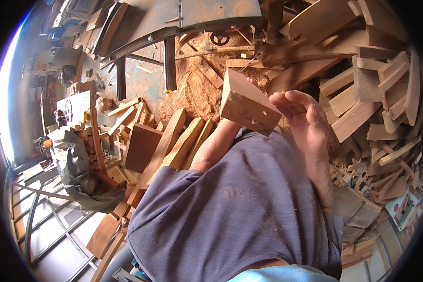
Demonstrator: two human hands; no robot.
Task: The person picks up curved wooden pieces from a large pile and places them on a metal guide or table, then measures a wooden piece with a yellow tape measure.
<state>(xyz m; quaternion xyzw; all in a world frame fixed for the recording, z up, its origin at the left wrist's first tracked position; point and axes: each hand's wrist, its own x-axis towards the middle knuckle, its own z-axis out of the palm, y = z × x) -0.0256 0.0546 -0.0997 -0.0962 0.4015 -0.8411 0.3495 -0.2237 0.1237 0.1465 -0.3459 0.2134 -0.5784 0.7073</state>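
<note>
A thick wooden block (249, 105) with a pale top and a rough, pitted side is held up in front of my body, tilted. My left hand (251, 81) grips it from behind and below; the block covers most of that hand, with only fingertips showing past its far edge. Beside the block's right end is my right hand (303, 110), fingers loosely curved and holding nothing. Whether its fingertips brush the block, I cannot tell.
A machine with a flat metal table (221, 13) stands ahead on dark legs, above floor covered in sawdust (192, 89). Offcuts (357, 80) are heaped at the right. Long boards (167, 136) and a dark wooden block (143, 148) lean close on my left, near a grey sheet (80, 174).
</note>
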